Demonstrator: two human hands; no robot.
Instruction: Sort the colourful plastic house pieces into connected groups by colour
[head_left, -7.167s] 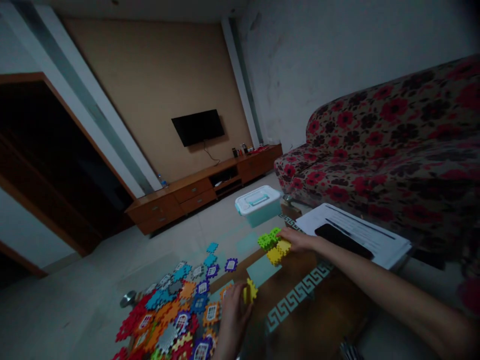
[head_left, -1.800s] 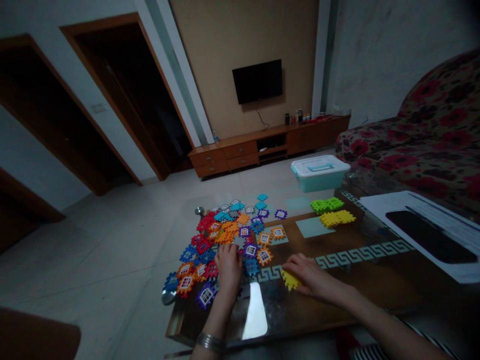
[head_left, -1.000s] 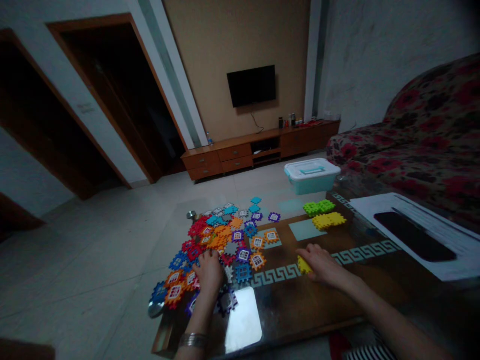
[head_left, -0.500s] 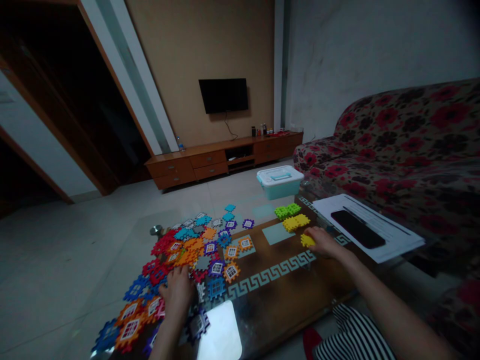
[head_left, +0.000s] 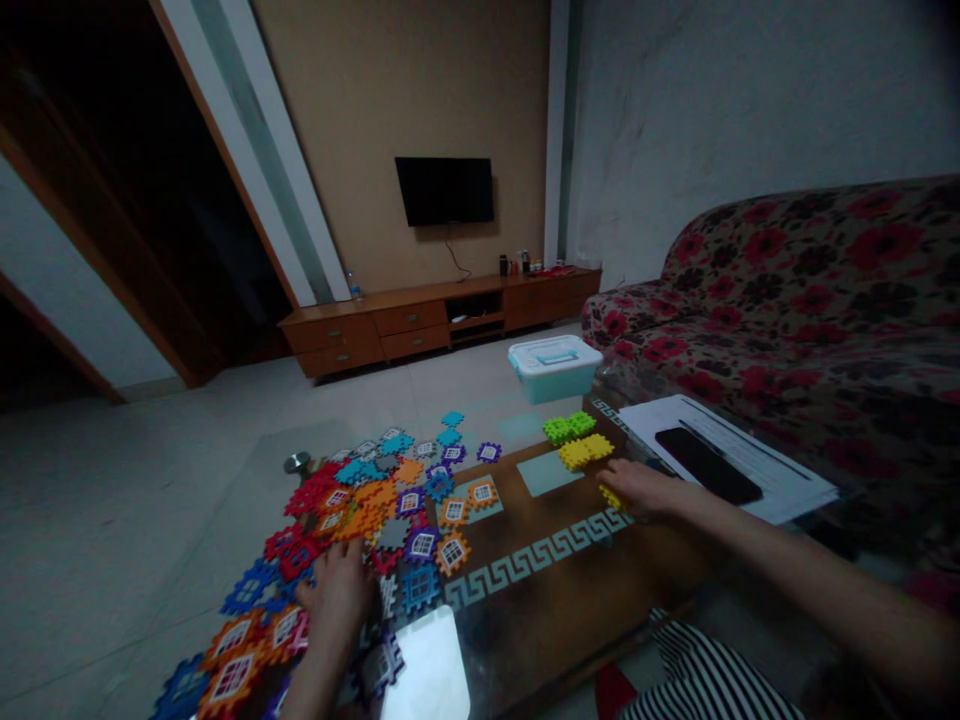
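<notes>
My right hand (head_left: 639, 488) has its fingers closed on a small yellow toothed plastic piece (head_left: 610, 497), low over the table's right side and partly covering it. Just beyond it lie a row of yellow pieces (head_left: 585, 452) and a row of green pieces (head_left: 569, 428). On the left, my left hand (head_left: 341, 590) rests over a spread pile of interlocking plastic pieces, fingers apart and holding nothing that I can see. Near its fingertips are orange pieces (head_left: 367, 512) and red pieces (head_left: 292, 553). Blue pieces (head_left: 420, 588) and purple window pieces (head_left: 422, 545) lie to its right.
The glass table (head_left: 540, 610) carries a lidded teal box (head_left: 556, 372) at its far end. Papers (head_left: 787, 490) with a black phone (head_left: 705, 466) and a pen lie at the right, beside a floral sofa (head_left: 810, 300). A white rectangular object (head_left: 431, 665) lies at the near edge.
The view has shifted slightly. My right hand now lies lower and flatter over the yellow piece, behind the yellow row. My left hand stays on the pile.
</notes>
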